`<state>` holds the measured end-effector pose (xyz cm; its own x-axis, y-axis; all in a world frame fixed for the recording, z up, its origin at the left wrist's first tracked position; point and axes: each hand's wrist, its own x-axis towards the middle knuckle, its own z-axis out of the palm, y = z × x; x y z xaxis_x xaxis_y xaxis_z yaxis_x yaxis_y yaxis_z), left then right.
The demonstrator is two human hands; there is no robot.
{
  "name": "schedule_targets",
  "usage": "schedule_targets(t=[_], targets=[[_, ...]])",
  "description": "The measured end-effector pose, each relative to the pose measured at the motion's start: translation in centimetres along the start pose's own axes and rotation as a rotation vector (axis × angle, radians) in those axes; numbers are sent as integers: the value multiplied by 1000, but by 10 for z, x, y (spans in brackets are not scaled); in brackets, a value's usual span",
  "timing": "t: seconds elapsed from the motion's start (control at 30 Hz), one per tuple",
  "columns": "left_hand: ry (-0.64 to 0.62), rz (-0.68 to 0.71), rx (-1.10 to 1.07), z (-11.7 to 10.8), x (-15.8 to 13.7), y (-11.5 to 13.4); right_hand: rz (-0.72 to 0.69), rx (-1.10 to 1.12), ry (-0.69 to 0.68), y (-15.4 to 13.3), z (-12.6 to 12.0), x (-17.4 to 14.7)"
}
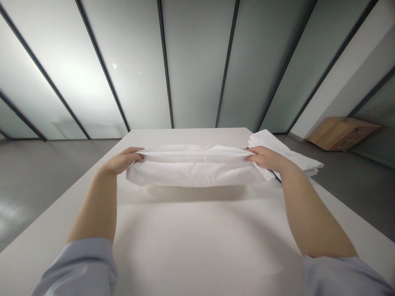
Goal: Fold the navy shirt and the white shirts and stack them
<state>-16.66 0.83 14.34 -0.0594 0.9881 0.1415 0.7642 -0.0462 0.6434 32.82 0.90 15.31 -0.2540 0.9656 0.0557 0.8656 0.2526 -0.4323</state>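
A folded white cloth [197, 170] stretches between my two hands over the white table [200, 242]. Its lower edge hangs a little above the tabletop and casts a shadow there. My left hand [123, 159] pinches the cloth's left upper corner, thumb and fingers closed. At the right upper corner, my right hand [267, 157] grips the same cloth in a like way. The fabric sags slightly and is creased along its middle. Some fingertips are hidden behind the folds.
A stack of folded white fabric [286, 152] lies at the table's right edge, just beyond my right hand, with a dark strip partly showing beneath it. A wooden cabinet [336, 133] stands on the floor at right. Frosted glass panels [197, 61] rise behind the table.
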Motion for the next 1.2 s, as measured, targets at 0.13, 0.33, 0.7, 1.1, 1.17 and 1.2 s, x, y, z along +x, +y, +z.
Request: schedule_targets(t=[0.13,0.33,0.7,1.1,1.17,1.2], targets=[[-28,102,296,12,33,10,1,-243,85,0,2,41],[-8,82,572,102,52,5,135,-420,30,2,80,87],[-150,79,663,138,10,-16,162,-501,-26,6,136,37],[-69,173,226,69,18,-23,196,-506,178,8,80,18],[4,163,296,70,32,-20,197,-496,223,7,73,34],[22,147,340,72,39,-18,197,-490,233,7,71,43]])
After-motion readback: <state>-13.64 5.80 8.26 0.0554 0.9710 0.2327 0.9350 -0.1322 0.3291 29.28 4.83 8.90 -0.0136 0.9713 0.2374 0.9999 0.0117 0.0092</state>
